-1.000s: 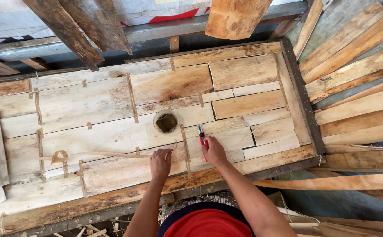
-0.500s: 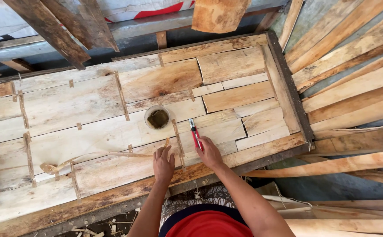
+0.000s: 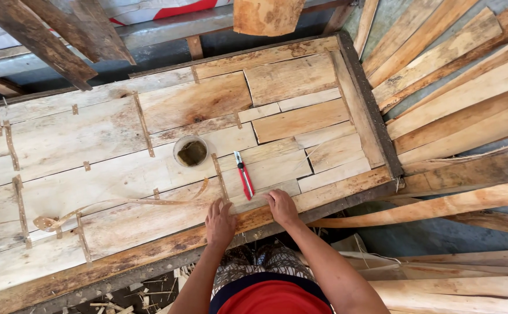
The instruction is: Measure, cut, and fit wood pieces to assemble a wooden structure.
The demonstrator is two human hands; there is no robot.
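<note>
My left hand lies flat on the near edge of a patched wooden panel, fingers spread, holding nothing. My right hand rests next to it on the same edge, fingers loosely curled and empty. A red utility knife lies on the panel just beyond my right hand, apart from it. A small round cup with dark liquid sits further back. A long thin wood strip curls across the panel to the left of my left hand.
Long wooden planks are stacked on the right. Dark boards lean over the far left. A wood block hangs above the far edge. Shavings litter the floor near my legs.
My right hand has let go of the red knife, which now lies on the panel, and has drawn back to the near edge. The view shifted slightly.
</note>
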